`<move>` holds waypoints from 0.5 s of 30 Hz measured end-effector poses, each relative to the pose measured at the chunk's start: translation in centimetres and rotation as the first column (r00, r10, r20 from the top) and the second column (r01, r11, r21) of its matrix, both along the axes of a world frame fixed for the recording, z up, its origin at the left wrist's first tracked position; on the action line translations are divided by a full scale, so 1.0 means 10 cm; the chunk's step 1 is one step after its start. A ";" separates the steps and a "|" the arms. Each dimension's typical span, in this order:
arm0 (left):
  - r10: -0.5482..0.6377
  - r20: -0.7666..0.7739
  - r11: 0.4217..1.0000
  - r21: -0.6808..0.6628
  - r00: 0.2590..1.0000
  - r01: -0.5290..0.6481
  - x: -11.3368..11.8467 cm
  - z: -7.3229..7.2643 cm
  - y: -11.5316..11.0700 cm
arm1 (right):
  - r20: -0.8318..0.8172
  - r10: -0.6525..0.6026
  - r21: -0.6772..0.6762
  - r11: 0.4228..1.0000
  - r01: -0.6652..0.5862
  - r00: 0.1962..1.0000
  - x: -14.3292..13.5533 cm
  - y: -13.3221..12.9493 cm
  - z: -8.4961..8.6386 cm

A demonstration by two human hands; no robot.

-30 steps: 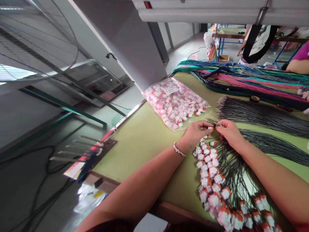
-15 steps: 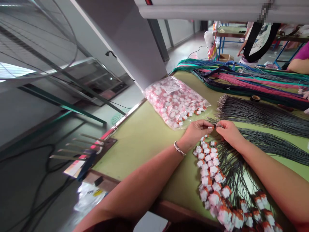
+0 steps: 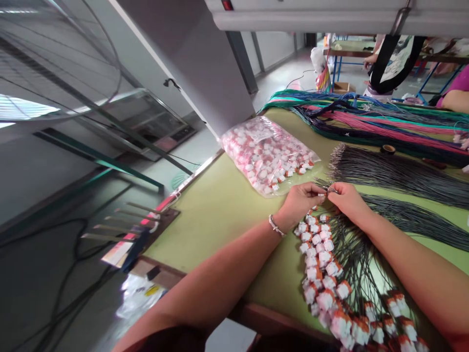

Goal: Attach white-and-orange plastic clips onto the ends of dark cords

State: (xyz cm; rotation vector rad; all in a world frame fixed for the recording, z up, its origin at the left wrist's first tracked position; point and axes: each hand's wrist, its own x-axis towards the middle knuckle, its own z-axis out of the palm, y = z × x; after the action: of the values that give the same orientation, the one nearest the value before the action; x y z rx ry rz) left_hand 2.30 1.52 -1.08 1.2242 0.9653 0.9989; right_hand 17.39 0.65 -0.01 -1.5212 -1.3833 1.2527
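Head view: forearms (image 3: 223, 264) converging; left hand (image 3: 302, 199) pinching connector (image 3: 321, 195), right hand (image 3: 345, 199) pinching wire ends (image 3: 331, 190), fingers closed.

1 roll (image 3: 387, 149), probably tape, lies near the multicoloured wires (image 3: 366, 120), with 1 cardboard box (image 3: 341, 87) beyond them.

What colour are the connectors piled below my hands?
The connectors are white with orange ends, seen best in the head view.

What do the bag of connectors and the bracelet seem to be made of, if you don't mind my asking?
The bag looks like clear, glossy plastic film, see-through and creased. The bracelet is pale; its material is unclear.
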 end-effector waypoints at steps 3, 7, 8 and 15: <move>-0.030 -0.032 0.999 -0.043 0.999 0.028 -0.03 0.02 0.00 | -0.051 0.002 -0.004 1.000 -0.002 0.999 0.02 -0.01 0.00; -0.254 -0.196 0.966 -0.013 0.947 0.257 -0.14 0.13 -0.02 | -0.240 -0.112 0.042 0.991 0.125 0.964 0.04 -0.01 0.00; -0.344 -0.250 0.934 0.008 0.905 0.357 -0.16 0.17 -0.03 | -0.274 -0.144 0.046 0.986 0.162 0.951 0.05 -0.01 0.00; -0.312 -0.488 0.796 0.335 0.815 0.505 -0.33 0.28 0.09 | -0.211 -0.048 0.079 0.995 0.066 0.976 0.01 -0.06 -0.01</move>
State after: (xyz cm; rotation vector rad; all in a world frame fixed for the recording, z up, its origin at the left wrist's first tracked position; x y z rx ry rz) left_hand -0.98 2.40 1.73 2.0086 0.7306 0.6242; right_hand 17.54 0.10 -0.11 -1.3210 -1.2328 1.2624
